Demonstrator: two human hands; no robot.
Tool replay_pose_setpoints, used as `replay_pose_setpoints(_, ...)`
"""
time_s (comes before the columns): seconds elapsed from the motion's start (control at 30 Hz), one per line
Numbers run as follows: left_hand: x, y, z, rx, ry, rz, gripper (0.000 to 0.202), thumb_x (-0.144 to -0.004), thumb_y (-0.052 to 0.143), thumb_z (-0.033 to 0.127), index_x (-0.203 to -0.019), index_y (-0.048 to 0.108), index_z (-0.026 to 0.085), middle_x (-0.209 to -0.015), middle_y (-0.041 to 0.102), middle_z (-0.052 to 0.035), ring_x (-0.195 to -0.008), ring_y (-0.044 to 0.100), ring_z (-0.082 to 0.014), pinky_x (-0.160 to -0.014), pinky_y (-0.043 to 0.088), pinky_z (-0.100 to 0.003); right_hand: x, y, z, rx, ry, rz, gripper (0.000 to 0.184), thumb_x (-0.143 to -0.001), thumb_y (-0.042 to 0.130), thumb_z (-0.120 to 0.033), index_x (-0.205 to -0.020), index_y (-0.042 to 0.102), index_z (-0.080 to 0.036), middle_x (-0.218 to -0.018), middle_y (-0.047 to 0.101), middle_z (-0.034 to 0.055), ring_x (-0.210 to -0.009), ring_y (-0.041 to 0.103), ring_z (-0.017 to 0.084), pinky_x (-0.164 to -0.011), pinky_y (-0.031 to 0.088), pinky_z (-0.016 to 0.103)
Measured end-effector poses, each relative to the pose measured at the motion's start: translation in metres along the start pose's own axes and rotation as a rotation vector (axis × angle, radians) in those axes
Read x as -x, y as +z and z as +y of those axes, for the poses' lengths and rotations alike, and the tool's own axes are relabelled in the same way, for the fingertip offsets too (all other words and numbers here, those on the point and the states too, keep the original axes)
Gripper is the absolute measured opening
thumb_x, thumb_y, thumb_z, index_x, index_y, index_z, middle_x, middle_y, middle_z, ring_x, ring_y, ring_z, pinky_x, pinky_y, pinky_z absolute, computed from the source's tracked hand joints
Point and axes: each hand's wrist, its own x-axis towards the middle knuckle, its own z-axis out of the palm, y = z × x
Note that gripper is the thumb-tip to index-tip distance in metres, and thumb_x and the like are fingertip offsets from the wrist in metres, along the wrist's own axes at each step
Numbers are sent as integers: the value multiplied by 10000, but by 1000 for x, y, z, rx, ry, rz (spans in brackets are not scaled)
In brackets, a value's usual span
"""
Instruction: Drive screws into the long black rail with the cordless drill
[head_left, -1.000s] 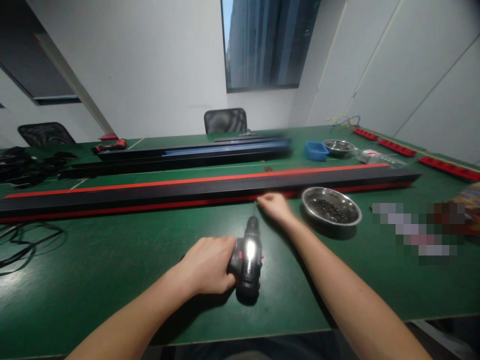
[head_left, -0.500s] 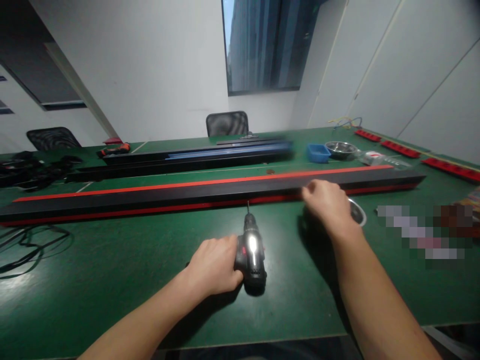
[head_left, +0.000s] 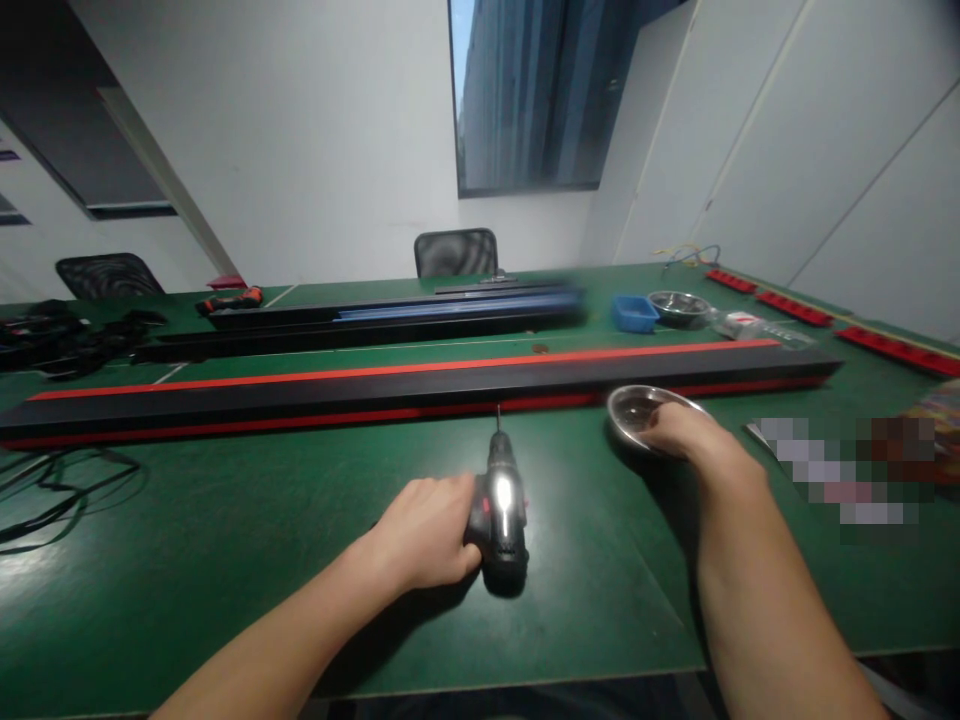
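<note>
Glossy green tabletop (head_left: 247,540) below a plain white wall (head_left: 300,120) with a tall dark-framed window (head_left: 525,100). Lying across its middle, out of view on the left and short of the right edge, a long black bar (head_left: 375,392) with bright red stripes along both sides. Between bar and near edge, a black drill (head_left: 505,505) with a mirror-bright silver top, pointed with its thin metal bit (head_left: 499,420) at the bar's near stripe; touching it or just short, cannot tell. Wrapped around the drill's handle, the left hand (head_left: 431,525), fingers curled closed. Toward the right edge, just beside the bar, a round shiny metal bowl (head_left: 619,428), reached into by the right hand (head_left: 682,430); fingertips hidden, so pinching something or loose, cannot tell.

Judged from the pose, busy with picking from the bowl while holding the drill lined up. Next, probably calls for a sure pinch on one small piece, then a careful carry to the bit without nudging the drill aside.

Farther out, toward the far edge, long dark channels (head_left: 375,330), a small blue plastic tray (head_left: 634,318) and a second metal bowl (head_left: 679,308). Along the right edge, red strips (head_left: 795,307). Toward the left edge, loose black cables (head_left: 67,495). Beyond the far edge, a black mesh-backed chair (head_left: 456,253).
</note>
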Motion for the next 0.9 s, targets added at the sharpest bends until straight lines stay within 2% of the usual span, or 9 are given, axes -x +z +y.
replay_pose_setpoints(0.1, 3, -3, -1, 13, 47, -16, 255, -744, 587, 359, -957, 522, 235, -947, 707, -82, -821, 693, -316, -703, 521, -400, -3, 3, 1, 35, 13, -66, 203, -701, 769, -353, -765, 770, -159, -783, 713, 146, -701, 687, 249, -694, 528, 357)
replay_pose_setpoints(0.33, 7, -10, 0, 20, 109, -61, 242, -751, 608, 355, -941, 513, 238, -959, 708, -83, -837, 698, -321, -710, 530, -405, 8, -14, 3, -34, 51, 1, 224, -736, 728, -374, -858, 806, -204, -771, 720, 113, -619, 667, 227, -649, 509, 354)
replay_pose_setpoints(0.5, 6, -8, -2, 29, 118, -50, 247, -745, 610, 359, -939, 513, 240, -960, 710, -79, -825, 697, -317, -695, 524, -400, 22, -32, -9, -82, 77, 79, 215, -761, 751, -336, -904, 818, -190, -817, 736, 155, -735, 705, 291, -702, 515, 384)
replay_pose_setpoints(0.57, 6, -7, -3, 33, 125, -42, 248, -738, 607, 357, -935, 511, 241, -955, 709, -76, -819, 695, -318, -689, 519, -401, 30, -37, -25, -152, 16, 113, 188, -805, 718, -308, -915, 815, -192, -878, 754, 151, -813, 718, 297, -736, 518, 375)
replay_pose_setpoints(0.63, 6, -6, -4, 37, 132, -39, 245, -738, 600, 355, -934, 508, 243, -948, 707, -74, -809, 692, -314, -684, 513, -400, 39, -40, -50, -344, -112, 109, 201, -863, 676, -314, -948, 809, -191, -932, 771, 117, -856, 724, 263, -764, 520, 335)
replay_pose_setpoints(0.77, 6, -4, -4, 40, 130, -29, 248, -743, 598, 356, -945, 507, 244, -944, 703, -73, -807, 689, -312, -686, 507, -398, 56, -27, -109, -662, -338, 84, 169, -891, 686, -262, -951, 798, -151, -984, 783, 103, -898, 720, 211, -820, 513, 279)
replay_pose_setpoints(0.83, 6, -4, -4, 37, 126, -29, 257, -740, 602, 356, -950, 507, 242, -949, 703, -75, -812, 691, -315, -692, 508, -400, 60, -11, -132, -795, -333, 0, 157, -880, 706, -239, -952, 795, -132, -961, 785, 109, -807, 712, 189, -754, 518, 264)
replay_pose_setpoints(0.9, 6, -3, -4, 33, 126, -30, 260, -741, 604, 359, -951, 507, 241, -952, 703, -78, -820, 692, -319, -697, 510, -401, 62, 7, -146, -903, -269, -54, 180, -886, 705, -237, -984, 790, -111, -927, 783, 112, -699, 680, 160, -676, 508, 252)
